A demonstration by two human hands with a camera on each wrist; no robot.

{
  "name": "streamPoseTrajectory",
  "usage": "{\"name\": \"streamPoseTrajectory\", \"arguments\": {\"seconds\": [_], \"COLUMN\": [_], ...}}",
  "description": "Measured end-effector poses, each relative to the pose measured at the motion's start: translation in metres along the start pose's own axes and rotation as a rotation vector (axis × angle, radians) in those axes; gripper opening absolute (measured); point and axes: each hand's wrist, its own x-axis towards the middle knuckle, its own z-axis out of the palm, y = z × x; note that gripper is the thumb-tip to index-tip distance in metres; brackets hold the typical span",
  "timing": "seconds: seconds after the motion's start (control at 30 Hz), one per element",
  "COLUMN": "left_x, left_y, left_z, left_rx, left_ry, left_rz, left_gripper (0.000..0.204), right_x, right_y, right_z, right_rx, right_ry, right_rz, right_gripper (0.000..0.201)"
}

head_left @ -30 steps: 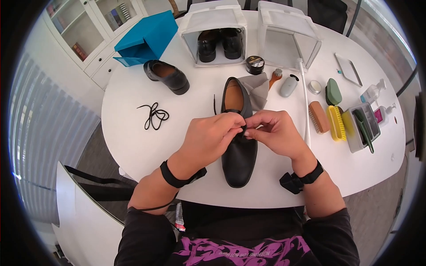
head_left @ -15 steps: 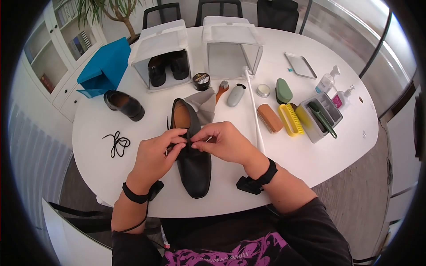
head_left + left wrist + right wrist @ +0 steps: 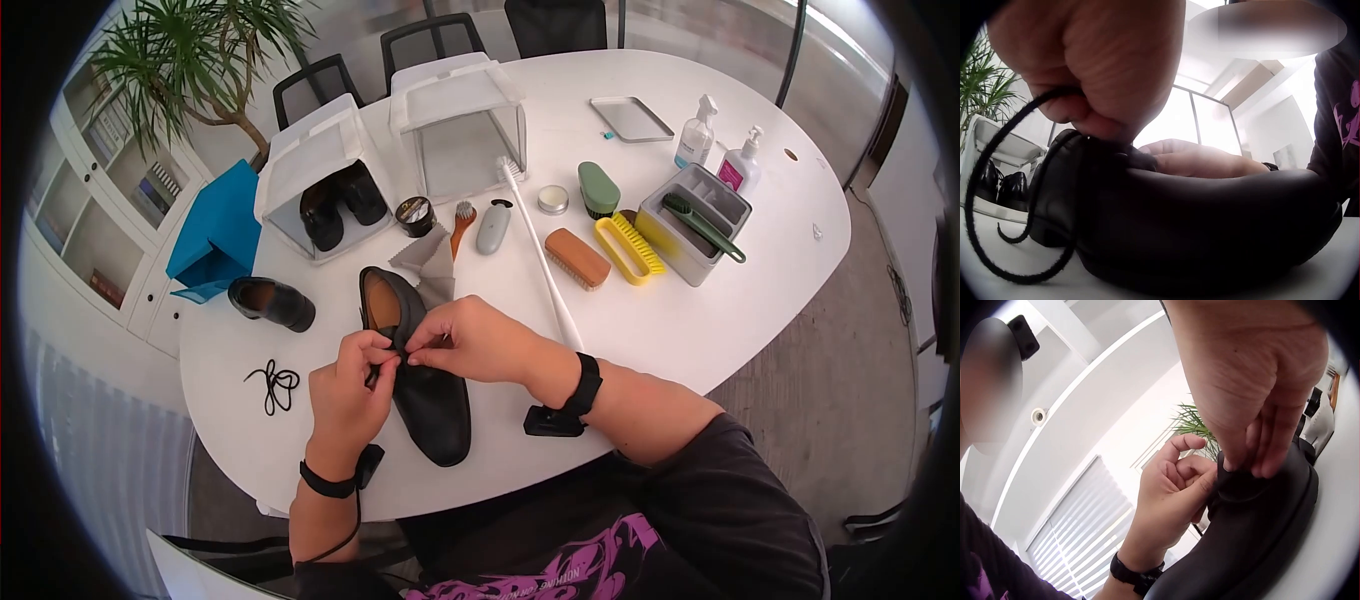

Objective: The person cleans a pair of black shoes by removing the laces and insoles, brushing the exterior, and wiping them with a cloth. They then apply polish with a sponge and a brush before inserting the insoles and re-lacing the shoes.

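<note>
A black leather dress shoe (image 3: 435, 420) stands on the table, toe toward the person. Both hands meet at its lacing. With thumb and fingers, the left hand (image 3: 345, 395) pinches a black shoelace (image 3: 1022, 279), which hangs in a wide loop beside the shoe in the left wrist view. The right hand (image 3: 480, 345) has thumb and fingertips pressed together on the shoe's eyelet flap, seen closely in the right wrist view. The fingertips hide the eyelets themselves. A grey cloth (image 3: 428, 262) lies just behind the shoe.
Left lie a loose lace (image 3: 270, 385) and another black shoe (image 3: 275, 305). Behind stand a blue box (image 3: 215, 230) and two white boxes, one holding black shoes (image 3: 365, 195). A long white brush (image 3: 545, 265), wooden brush (image 3: 577, 258), yellow brush (image 3: 628, 250) and grey caddy (image 3: 690, 262) sit right.
The head view has swung to the right, so the table's things sit farther left in it. Both hands stay at the shoe's lacing, and the left fingers have drawn closer together.
</note>
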Motion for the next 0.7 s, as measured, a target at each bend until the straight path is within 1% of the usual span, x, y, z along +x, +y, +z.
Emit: {"name": "streamPoseTrajectory", "arguments": {"seconds": [0.03, 0.1, 0.13, 0.2, 0.3, 0.33, 0.4, 0.43, 0.53, 0.6, 0.63, 0.7], "left_x": [-0.001, -0.002, -0.002, -0.002, -0.001, -0.001, -0.003, -0.005, -0.004, -0.002, -0.002, -0.003], "left_y": [0.000, -0.001, 0.000, 0.001, 0.000, 0.000, 0.001, -0.001, -0.002, 0.000, 0.000, -0.002], "left_z": [0.001, 0.003, 0.002, 0.002, 0.003, 0.005, 0.006, 0.005, 0.004, 0.000, 0.001, 0.004], "left_rx": [0.000, -0.027, -0.024, 0.002, 0.018, 0.018, -0.024, -0.018, -0.042, 0.000, 0.004, 0.019], "left_ry": [0.000, 0.002, 0.004, -0.011, 0.002, 0.002, 0.033, 0.033, 0.009, -0.003, -0.001, 0.003], "left_rz": [0.007, -0.040, -0.033, -0.026, 0.016, 0.004, -0.029, -0.046, -0.010, 0.010, 0.011, 0.046], "left_gripper": [0.037, 0.037, 0.037, 0.035, 0.034, 0.034, 0.034, 0.034, 0.036, 0.035, 0.035, 0.035], "right_x": [0.000, 0.000, 0.000, -0.001, -0.001, -0.002, -0.001, 0.000, -0.001, -0.003, -0.002, -0.003], "right_y": [0.000, 0.001, 0.000, -0.002, -0.004, -0.002, 0.002, 0.004, 0.004, -0.008, -0.010, -0.012], "right_z": [0.000, -0.001, -0.001, -0.001, -0.003, -0.002, 0.003, 0.005, 0.003, 0.000, 0.001, 0.004], "right_rx": [-0.002, -0.017, -0.019, -0.004, 0.030, 0.033, 0.234, 0.242, 0.274, 0.066, 0.067, -0.024], "right_ry": [0.006, 0.005, 0.010, 0.005, -0.006, -0.016, -0.015, -0.031, -0.007, -0.001, -0.003, 0.027], "right_rz": [-0.002, -0.006, -0.011, 0.045, 0.042, 0.046, 0.081, 0.085, 0.080, 0.063, 0.059, 0.129], "right_gripper": [0.017, 0.017, 0.017, 0.017, 0.019, 0.019, 0.020, 0.020, 0.023, 0.027, 0.027, 0.026]}}
